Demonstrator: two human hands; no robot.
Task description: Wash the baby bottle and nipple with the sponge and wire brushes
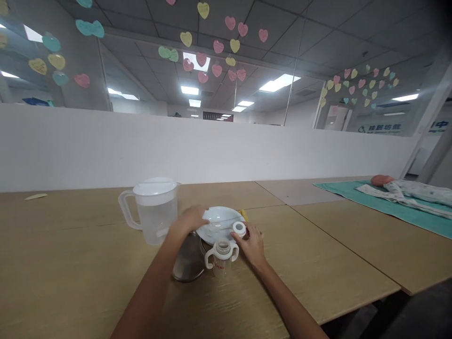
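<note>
My right hand (252, 242) pinches a white bottle collar (239, 229) with a round opening, over the right rim of a white bowl (226, 212). Slightly blurred, my left hand (190, 219) reaches over the bowl's left edge, fingers apart and nothing visible in them. Inside the bowl lie a clear piece (213, 228) and a thin stick-like thing, hard to make out. In front of the bowl stands an uncapped clear baby bottle (222, 264) with two white handles. A round metal lid or dish (189, 261) lies partly under my left forearm.
A clear pitcher (157, 216) with a white lid stands left of the bowl. Something yellow (244, 215) sits behind the bowl's right rim. At far right, a clothed doll (413, 190) lies on a green mat (348, 192). A white wall (212, 150) borders the table's back.
</note>
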